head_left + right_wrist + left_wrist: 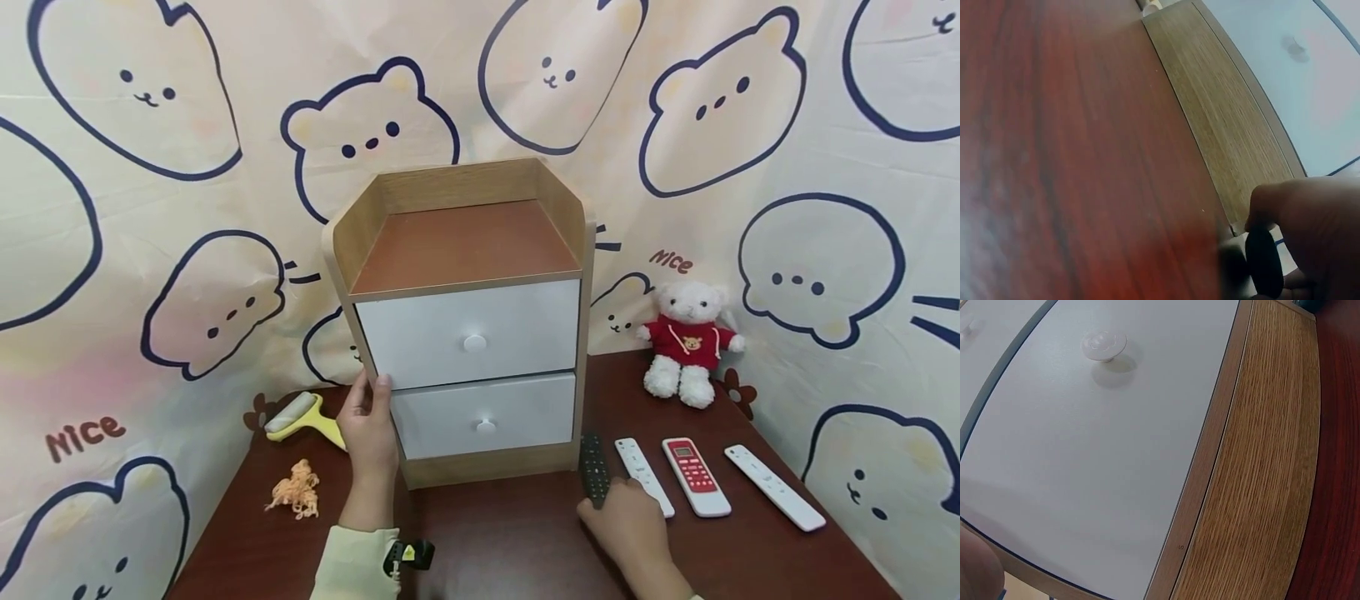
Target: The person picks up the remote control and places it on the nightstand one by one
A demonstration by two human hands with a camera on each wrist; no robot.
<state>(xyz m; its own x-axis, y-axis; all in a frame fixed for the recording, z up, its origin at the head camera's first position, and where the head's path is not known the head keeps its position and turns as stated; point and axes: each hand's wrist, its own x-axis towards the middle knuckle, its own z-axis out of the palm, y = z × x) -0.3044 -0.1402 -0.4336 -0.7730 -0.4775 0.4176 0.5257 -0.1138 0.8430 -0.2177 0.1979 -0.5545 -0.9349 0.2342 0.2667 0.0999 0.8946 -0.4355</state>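
Note:
A small wooden cabinet (pixel 491 467) with two white drawers (pixel 480 333) and round white knobs stands upright on the table. My left hand (pixel 372 437) holds its left side, thumb at the front edge and fingers along the side panel. In the left wrist view only part of the thumb (pixel 979 569) shows, beside a drawer front (pixel 1097 456). To the right of the cabinet, my right hand (pixel 630 521) pinches the near end of a black remote control (pixel 594 467). The right wrist view shows the black remote (pixel 1264 262) edge-on between thumb and fingers.
Right of the black remote lie a white remote (pixel 645 475), a red-and-white remote (pixel 696 477) and another white remote (pixel 775 487). A teddy bear (pixel 690 342) sits behind them. At left are a yellow-handled lint roller (pixel 306 417) and a peach-coloured crumpled bundle (pixel 296 490).

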